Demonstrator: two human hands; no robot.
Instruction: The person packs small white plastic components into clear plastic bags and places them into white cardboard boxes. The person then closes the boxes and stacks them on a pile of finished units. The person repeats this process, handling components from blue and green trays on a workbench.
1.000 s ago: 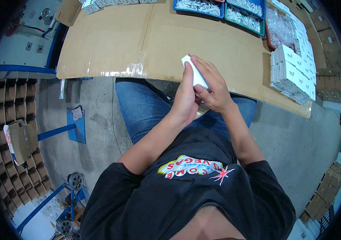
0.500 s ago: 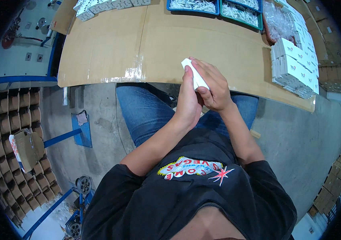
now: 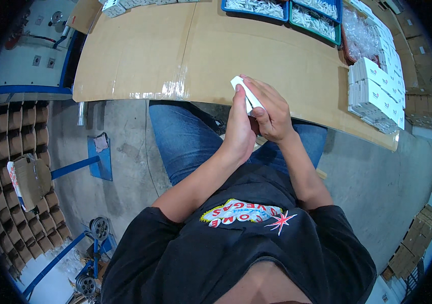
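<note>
A small white box [image 3: 251, 95] is held between my two hands just off the near edge of the table. My left hand [image 3: 239, 124] is closed along its left side, with the thumb pressed against it. From the right, my right hand [image 3: 272, 112] wraps over the box, its fingers together and its thumb bent near the lower end. A thin dark gap shows along the white surface by the right thumb. Most of the box is hidden by my palms and fingers.
A cardboard-covered table [image 3: 135, 55] spans the front. Blue tray [image 3: 256, 16] and green tray [image 3: 314, 34] hold small white pieces. Stacked white boxes [image 3: 375, 96] and clear plastic bags [image 3: 360, 38] lie right; more white boxes [image 3: 114, 8] sit far left. A blue-framed stand [image 3: 76, 167] is left.
A thin dark gap now shows on the white box near my right thumb. Both hands keep nearly the same place. The view has shifted slightly, moving the table and trays in the picture.
</note>
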